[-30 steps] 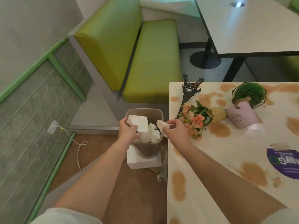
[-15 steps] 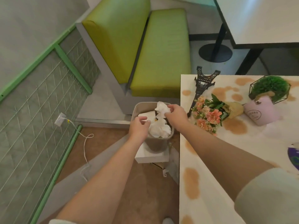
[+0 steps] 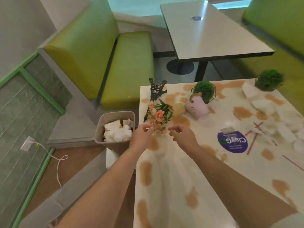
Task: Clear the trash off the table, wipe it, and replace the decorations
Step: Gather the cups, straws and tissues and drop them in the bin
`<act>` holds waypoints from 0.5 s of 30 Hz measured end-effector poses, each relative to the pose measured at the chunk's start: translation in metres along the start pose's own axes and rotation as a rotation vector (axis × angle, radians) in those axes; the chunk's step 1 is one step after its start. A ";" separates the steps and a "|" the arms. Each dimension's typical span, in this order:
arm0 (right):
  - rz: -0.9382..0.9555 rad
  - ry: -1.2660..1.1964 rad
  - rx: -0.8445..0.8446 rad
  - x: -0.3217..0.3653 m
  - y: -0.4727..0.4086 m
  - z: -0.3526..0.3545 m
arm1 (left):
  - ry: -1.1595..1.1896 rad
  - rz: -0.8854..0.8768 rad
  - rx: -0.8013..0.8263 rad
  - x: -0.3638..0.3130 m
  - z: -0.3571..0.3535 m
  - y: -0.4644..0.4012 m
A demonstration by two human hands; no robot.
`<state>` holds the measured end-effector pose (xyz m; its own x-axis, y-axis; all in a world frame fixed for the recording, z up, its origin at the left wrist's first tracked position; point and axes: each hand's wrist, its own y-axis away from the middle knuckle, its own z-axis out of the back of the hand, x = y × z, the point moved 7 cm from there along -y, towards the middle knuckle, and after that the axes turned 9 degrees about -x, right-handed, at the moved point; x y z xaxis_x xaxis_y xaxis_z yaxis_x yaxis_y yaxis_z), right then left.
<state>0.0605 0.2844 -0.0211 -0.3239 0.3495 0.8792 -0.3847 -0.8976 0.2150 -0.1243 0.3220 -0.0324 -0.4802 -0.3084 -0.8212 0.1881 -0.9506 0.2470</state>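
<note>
Brown stains blotch the pale counter. White crumpled tissues fill the bin. The left hand and right hand hover loosely curled, holding nothing.

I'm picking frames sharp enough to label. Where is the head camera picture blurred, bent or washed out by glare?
Head view: motion blur smears the crumpled white tissues at the table's right edge and both hands; the wide lens bends the grey neighbouring table; a bright streak glares across its top.

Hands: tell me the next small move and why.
Probably reach the right hand toward the crumpled white tissues on the table's far right side. Both it and the left hand hold nothing, the bin already holds paper, and that trash remains.
</note>
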 end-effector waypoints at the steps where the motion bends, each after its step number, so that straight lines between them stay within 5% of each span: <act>1: -0.017 -0.003 -0.010 -0.010 0.005 0.021 | -0.002 -0.012 0.018 -0.008 -0.016 0.012; 15: -0.120 0.063 -0.199 -0.151 0.055 0.268 | -0.013 -0.111 0.232 -0.085 -0.237 0.177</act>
<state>0.3197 0.1101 -0.0279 -0.3167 0.4719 0.8228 -0.5846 -0.7802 0.2224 0.1525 0.1887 -0.0406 -0.4985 -0.2009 -0.8433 -0.0673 -0.9609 0.2687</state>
